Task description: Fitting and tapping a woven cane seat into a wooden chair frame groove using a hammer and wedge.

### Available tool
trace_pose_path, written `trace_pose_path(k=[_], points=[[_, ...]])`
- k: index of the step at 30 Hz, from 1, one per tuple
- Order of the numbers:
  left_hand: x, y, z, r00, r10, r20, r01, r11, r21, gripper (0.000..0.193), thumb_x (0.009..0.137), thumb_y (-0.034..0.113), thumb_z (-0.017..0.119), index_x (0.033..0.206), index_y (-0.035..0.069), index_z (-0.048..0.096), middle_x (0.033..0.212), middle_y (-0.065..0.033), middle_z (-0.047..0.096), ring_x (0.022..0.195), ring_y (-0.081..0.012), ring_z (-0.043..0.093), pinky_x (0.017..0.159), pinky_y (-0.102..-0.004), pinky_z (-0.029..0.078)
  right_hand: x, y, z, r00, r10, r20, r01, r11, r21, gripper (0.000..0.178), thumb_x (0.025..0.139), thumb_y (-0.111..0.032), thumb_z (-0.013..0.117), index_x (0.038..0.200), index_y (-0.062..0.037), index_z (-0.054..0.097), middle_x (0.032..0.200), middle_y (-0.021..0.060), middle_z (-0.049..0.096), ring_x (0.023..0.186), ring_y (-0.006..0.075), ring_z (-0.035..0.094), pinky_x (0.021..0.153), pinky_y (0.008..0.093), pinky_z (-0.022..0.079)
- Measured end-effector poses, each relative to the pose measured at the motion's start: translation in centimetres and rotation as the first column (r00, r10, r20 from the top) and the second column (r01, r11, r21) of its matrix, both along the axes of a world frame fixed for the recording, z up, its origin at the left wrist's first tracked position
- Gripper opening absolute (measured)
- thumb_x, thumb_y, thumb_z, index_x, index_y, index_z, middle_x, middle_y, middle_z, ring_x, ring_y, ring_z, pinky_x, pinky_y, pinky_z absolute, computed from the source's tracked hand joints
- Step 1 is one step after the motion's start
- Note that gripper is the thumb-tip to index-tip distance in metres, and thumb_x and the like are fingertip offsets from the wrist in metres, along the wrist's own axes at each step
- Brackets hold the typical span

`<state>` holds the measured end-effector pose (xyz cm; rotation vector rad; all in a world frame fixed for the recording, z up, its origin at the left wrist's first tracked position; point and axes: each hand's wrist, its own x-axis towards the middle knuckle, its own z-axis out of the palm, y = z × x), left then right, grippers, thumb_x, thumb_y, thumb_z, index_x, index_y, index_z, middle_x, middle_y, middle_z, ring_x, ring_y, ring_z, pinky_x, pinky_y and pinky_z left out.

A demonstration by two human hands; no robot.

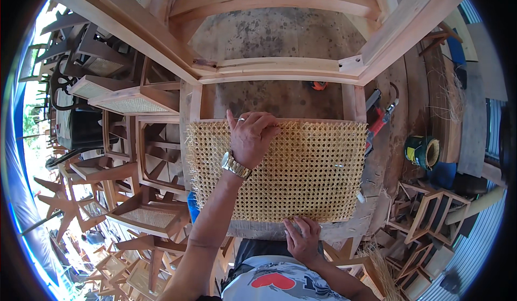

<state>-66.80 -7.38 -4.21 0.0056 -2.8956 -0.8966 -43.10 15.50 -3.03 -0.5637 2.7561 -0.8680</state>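
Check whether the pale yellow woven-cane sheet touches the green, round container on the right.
Apart. The head view shows it: brown wooden planks lie between the pale yellow woven-cane sheet and the green, round container.

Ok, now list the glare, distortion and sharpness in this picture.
Head view: glare whitens the far left, beside the blue sheet; head view: the fisheye bends the corrugated panel near the right rim; head view: the cane webbing shows clearly, its holes distinct.

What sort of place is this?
Probably a furniture workshop: wooden chairs crowd the left side, and a woven cane sheet lies near a large, bare wooden frame.
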Motion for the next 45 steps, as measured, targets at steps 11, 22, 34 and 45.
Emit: trace_pose_path(k=[11,22,34,45], points=[[-2.3,-1.0,-2.5,0.952,-0.037,0.303,0.063,0.995,-0.077,0.016,0.081,0.043,0.068,0.084,0.029,0.074,0.091,0.0047,0.073,0.092,-0.0226,0.068,0.105,-0.0744,0.017,0.7,0.4,-0.6,0.999,0.038,-0.036,-0.038,0.999,0.008,0.036,0.083,-0.013,0.068,0.119,-0.0090,0.066,0.123,0.0116,0.053,0.118,0.0320,0.048,0.098,0.0475,0.037],[-2.9,-1.4,-0.8,0.934,-0.056,0.352,0.071,0.997,-0.028,0.031,0.075,0.048,0.074,0.097,0.026,0.074,0.095,0.0036,0.074,0.096,-0.0197,0.067,0.092,-0.0502,0.037,0.5,-0.3,-1.3,0.992,-0.023,-0.123,0.022,1.000,-0.010,0.037,0.082,-0.013,0.069,0.119,-0.0100,0.065,0.124,0.0089,0.051,0.116,0.0288,0.048,0.098,0.0436,0.036],[-3.5,-1.4,-0.6,0.913,-0.030,0.406,0.056,0.997,-0.052,0.027,0.074,0.046,0.075,0.093,0.028,0.074,0.096,0.0050,0.074,0.099,-0.0197,0.067,0.095,-0.0598,0.034,-1.2,-1.3,-1.6,0.976,-0.101,-0.191,0.078,0.989,-0.122,0.020,0.076,-0.007,0.075,0.095,-0.0114,0.067,0.096,0.0029,0.056,0.093,0.0256,0.054,0.085,0.0405,0.039],[-3.9,-1.0,-0.2,0.898,-0.008,0.440,0.045,0.996,-0.072,0.024,0.074,0.043,0.077,0.091,0.028,0.074,0.098,0.0056,0.074,0.101,-0.0197,0.066,0.098,-0.0653,0.030,-1.6,-1.6,-1.7,0.980,-0.111,-0.165,0.089,0.987,-0.134,0.023,0.073,-0.004,0.074,0.092,-0.0102,0.063,0.091,0.0042,0.055,0.089,0.0269,0.052,0.081,0.0414,0.040]])
